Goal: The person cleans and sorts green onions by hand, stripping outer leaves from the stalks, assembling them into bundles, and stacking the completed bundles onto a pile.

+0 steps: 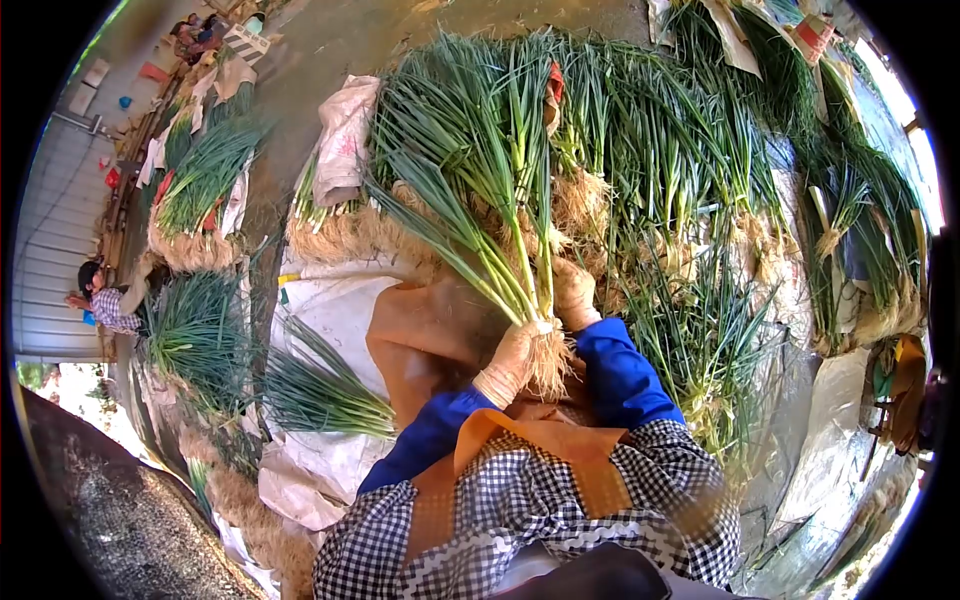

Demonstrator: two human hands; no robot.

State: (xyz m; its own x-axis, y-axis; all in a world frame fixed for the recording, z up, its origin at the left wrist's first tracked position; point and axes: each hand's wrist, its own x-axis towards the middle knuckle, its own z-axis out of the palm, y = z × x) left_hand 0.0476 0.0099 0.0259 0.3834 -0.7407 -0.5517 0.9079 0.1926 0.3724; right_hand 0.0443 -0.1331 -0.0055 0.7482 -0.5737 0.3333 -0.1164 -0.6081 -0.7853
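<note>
My left hand (508, 362) is closed around the white lower ends of a small bunch of green onions (512, 275). Their pale roots hang below my fingers over my lap, and the long green leaves fan up and away to the left. Close against the right side of these stalks is my right hand (573, 293), its fingers curled in. What its fingertips pinch is hidden from me. An orange-brown apron (415, 335) spreads over my lap beneath the bunch.
Large piles of green onions (660, 130) lie ahead and to the right. A loose bunch (325, 385) rests on white sacking (335, 320) at my left. More onion heaps (205, 180) line the far left, where another person (105, 300) sits. A white sack (345, 140) covers some stalks.
</note>
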